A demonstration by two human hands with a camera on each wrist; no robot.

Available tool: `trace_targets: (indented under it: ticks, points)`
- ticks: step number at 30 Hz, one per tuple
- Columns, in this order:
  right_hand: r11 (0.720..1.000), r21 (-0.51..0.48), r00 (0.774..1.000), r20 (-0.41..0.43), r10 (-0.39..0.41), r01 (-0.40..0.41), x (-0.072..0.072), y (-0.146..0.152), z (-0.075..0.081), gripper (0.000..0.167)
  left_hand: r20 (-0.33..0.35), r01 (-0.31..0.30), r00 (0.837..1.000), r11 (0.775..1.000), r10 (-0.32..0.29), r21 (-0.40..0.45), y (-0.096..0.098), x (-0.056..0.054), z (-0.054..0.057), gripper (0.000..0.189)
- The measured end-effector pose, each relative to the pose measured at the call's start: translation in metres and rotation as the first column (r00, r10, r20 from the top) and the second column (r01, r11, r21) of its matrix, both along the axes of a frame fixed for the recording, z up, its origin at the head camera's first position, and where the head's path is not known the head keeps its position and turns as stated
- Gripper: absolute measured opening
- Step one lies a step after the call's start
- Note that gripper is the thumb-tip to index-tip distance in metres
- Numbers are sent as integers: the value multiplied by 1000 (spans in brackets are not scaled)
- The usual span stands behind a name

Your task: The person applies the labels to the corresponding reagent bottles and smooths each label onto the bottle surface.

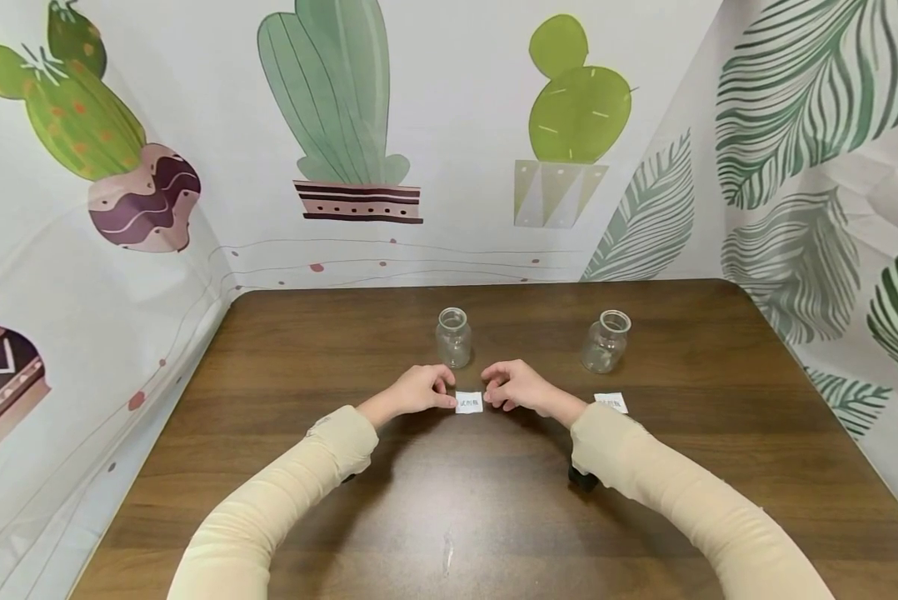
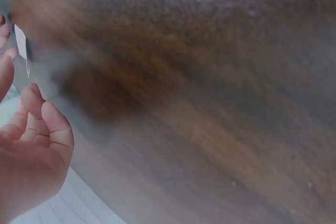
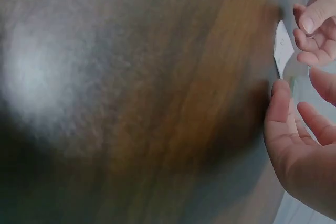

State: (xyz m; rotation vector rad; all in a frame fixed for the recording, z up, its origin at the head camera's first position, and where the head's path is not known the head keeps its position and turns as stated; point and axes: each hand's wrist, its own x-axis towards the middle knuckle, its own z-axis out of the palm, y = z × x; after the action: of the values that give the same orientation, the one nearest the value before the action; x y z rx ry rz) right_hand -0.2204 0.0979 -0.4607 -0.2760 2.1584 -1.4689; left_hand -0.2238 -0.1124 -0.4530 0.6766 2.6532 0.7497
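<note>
A small white paper label with handwritten characters lies between the two hands, in front of a clear glass jar. My left hand is at the label's left edge, its fingers loosely bent and the thumb tip at or very near the paper. On the other side, my right hand curves its fingers beside the right edge. Both wrist views show the label edge-on near the fingertips, and no finger plainly grips it. Whether a fingertip touches the paper cannot be told.
A second open glass jar stands to the right, with another white label in front of it, partly behind the right forearm. The brown wooden table meets a cactus-patterned cloth backdrop at its far edge.
</note>
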Motion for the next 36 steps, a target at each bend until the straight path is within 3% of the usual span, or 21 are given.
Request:
trace_targets:
  ticks: [6,10,17,21,36]
  points:
    - [998,62,997,-74,36,-32,0,-6,-4,35,-41,1,999,998,-3,-60,4,3,-3,30]
    - [987,154,985,-153,74,-50,-1,-10,-6,31,-53,-3,999,996,-1,-85,5,6,-4,31]
    - [930,367,918,-358,170,-29,1,-16,-8,25,-88,-6,996,992,-6,-127,8,10,-7,30]
    - [916,401,900,-391,191,-20,2,-18,-7,23,-117,-11,993,990,-6,-141,10,10,-9,28]
    - [909,417,884,-423,197,-3,4,-19,-9,18,-147,0,989,999,-5,-39,13,17,-10,22]
